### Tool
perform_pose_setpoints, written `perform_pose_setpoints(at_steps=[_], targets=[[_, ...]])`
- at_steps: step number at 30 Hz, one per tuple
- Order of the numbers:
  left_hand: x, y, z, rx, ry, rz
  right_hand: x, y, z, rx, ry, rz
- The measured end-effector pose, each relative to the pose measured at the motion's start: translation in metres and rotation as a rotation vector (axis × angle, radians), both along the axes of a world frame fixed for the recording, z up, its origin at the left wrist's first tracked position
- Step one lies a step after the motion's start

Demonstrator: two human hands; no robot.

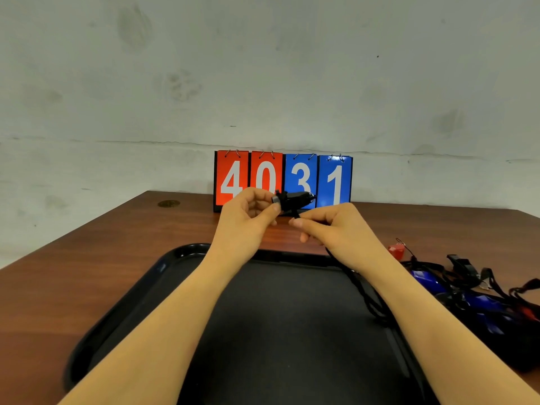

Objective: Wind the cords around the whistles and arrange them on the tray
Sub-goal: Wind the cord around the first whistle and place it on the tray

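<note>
My left hand pinches a black whistle by its mouthpiece, raised above the far edge of the black tray. My right hand pinches the whistle's black cord just below the whistle. The cord runs under my right wrist and hangs down in a loop onto the tray's right side. The tray's inside holds nothing but that loop of cord.
A pile of whistles with tangled black cords lies on the wooden table right of the tray: a red whistle, blue whistles and a black one. A flip scoreboard reading 4031 stands against the wall behind.
</note>
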State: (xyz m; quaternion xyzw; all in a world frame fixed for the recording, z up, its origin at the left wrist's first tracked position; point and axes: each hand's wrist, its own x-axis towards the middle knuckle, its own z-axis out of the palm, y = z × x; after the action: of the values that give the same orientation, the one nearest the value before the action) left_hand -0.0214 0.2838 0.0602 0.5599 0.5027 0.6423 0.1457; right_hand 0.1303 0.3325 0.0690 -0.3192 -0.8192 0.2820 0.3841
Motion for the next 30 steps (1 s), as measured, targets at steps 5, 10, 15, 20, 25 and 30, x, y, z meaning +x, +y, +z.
perform_pose_setpoints(at_steps=[5,10,15,20,25,30], targets=[[-0.004,0.005,-0.003,-0.014,0.015,0.099,-0.004,-0.009,0.002,0.066,-0.097,0.077],[-0.009,0.008,-0.006,-0.032,0.080,0.160,-0.004,-0.015,0.006,0.107,-0.093,0.134],[-0.010,0.010,-0.009,-0.049,0.222,0.195,-0.005,-0.010,0.002,0.429,-0.143,0.006],[-0.006,0.006,-0.010,-0.057,0.353,0.135,-0.005,-0.002,-0.004,0.615,-0.124,-0.214],[-0.002,0.002,-0.007,-0.075,0.415,0.069,-0.004,0.003,-0.005,0.545,-0.070,-0.238],[-0.001,0.000,-0.006,-0.070,0.480,0.051,-0.003,0.005,-0.005,0.421,0.014,-0.252]])
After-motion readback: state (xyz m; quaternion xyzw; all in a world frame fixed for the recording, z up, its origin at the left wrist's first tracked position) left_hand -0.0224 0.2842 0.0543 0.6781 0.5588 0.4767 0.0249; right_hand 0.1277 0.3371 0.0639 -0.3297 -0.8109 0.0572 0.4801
